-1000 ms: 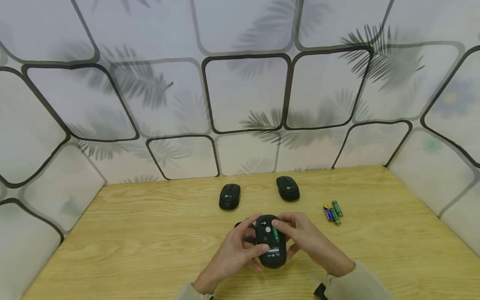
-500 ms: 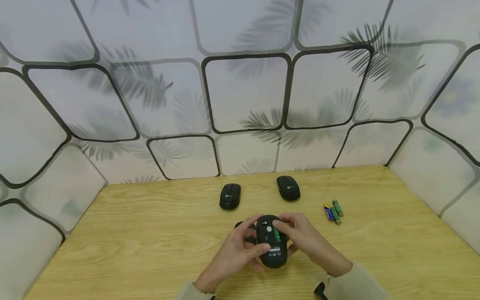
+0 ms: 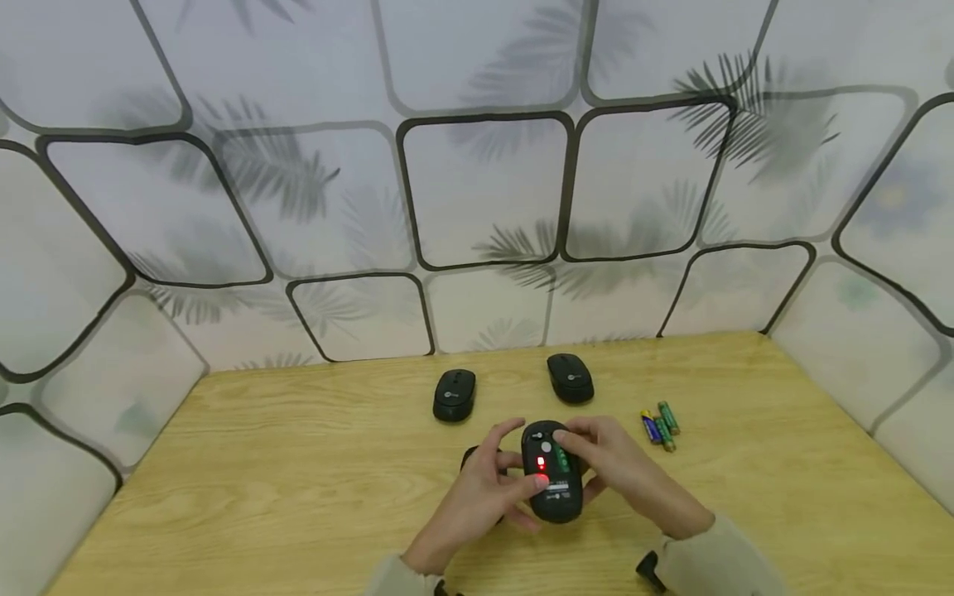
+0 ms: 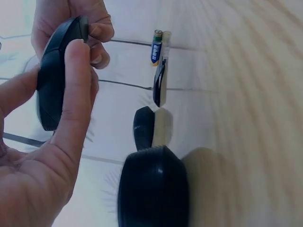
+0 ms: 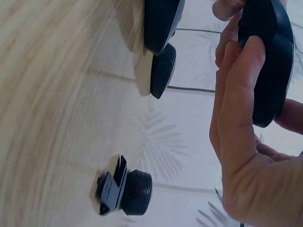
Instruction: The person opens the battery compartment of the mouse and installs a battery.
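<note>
A black computer mouse [image 3: 561, 507] is held off the table, its underside facing the head camera. A green battery [image 3: 561, 458] shows in its open slot, and a red light [image 3: 541, 462] glows on the underside. My left hand [image 3: 484, 495] grips the mouse's left side, thumb lying across the underside. From the right, my right hand [image 3: 622, 468] pinches the upper part, thumb near the slot. In the left wrist view the mouse [image 4: 51, 87] appears edge-on between both hands. Another black mouse [image 4: 154, 194] is on the table behind my left hand, mostly hidden in the head view.
Two more black mice, one at back left [image 3: 454, 396] and one at back centre [image 3: 570, 379], rest on the wooden table [image 3: 298, 463]. Several batteries [image 3: 660, 426] lie grouped on the right. A patterned cloth wall [image 3: 484, 190] rises behind and at both sides.
The red light on the mouse's underside has come on. Both hands and the held mouse have shifted slightly to the right and a little up in the head view.
</note>
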### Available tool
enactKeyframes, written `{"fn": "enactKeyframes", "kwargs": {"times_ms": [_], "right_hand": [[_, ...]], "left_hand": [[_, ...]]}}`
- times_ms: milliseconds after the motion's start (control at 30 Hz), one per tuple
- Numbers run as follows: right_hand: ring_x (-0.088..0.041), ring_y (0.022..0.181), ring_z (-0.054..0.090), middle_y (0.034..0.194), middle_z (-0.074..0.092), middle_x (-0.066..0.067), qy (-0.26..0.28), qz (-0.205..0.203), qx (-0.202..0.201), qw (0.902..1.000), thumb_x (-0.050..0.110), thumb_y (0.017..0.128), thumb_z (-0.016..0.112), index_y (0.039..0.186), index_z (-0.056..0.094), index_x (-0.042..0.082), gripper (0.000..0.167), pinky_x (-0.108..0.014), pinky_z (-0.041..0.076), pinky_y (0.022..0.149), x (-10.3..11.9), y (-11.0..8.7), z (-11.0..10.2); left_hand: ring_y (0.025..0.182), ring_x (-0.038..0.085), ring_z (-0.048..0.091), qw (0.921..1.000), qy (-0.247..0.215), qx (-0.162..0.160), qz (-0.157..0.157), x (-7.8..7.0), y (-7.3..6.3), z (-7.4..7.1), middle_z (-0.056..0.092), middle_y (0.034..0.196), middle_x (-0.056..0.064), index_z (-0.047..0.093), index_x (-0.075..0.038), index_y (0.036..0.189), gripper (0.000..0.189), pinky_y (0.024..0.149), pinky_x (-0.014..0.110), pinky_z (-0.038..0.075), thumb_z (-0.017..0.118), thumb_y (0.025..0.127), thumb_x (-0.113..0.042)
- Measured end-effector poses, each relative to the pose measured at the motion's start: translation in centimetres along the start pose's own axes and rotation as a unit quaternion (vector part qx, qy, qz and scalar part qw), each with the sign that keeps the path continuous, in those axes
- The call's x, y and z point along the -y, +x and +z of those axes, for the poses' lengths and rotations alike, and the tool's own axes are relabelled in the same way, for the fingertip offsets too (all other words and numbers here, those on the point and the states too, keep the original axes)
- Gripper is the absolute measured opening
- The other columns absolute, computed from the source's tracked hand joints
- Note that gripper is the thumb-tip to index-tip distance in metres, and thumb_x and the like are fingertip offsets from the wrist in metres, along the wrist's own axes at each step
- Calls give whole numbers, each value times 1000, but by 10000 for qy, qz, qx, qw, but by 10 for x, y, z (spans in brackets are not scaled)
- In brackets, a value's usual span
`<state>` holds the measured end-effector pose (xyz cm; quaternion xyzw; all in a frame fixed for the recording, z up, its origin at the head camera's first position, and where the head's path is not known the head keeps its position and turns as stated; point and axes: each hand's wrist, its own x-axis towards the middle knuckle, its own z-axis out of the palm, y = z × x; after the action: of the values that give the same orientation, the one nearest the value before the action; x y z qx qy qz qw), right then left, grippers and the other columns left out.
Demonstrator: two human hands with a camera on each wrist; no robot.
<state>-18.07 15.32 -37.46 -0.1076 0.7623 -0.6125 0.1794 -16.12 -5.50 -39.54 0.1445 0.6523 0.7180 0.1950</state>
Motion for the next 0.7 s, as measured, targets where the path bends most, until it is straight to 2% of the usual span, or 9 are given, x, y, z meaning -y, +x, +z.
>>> {"fn": "enactKeyframes", "kwargs": {"times_ms": [233,467,700], "right_hand": [[-18,72,68,86,68,-7,-77,84,-10,9999,17,107,52,126,56,-18,40,-38,63,55,4,5,-14],[-20,73,68,93,68,-11,-183,218,-48,9996,19,107,52,130,53,-16,42,-37,63,56,0,8,-23],[-21,79,68,97,70,-13,18,339,-2,9994,18,105,55,134,49,-16,44,-32,61,58,-12,9,-35]], "left_hand": [[80,32,72,9999,19,-118,-8,-3,12,6,65,108,14,36,-5,152,64,59,42,64,66,96,0],[78,24,71,9995,179,-172,-187,-3,18,7,62,115,16,36,-6,154,63,63,41,64,63,97,0],[73,24,70,9974,312,-417,-489,-1,24,14,62,108,14,37,-3,152,63,65,40,64,64,95,0]]}}
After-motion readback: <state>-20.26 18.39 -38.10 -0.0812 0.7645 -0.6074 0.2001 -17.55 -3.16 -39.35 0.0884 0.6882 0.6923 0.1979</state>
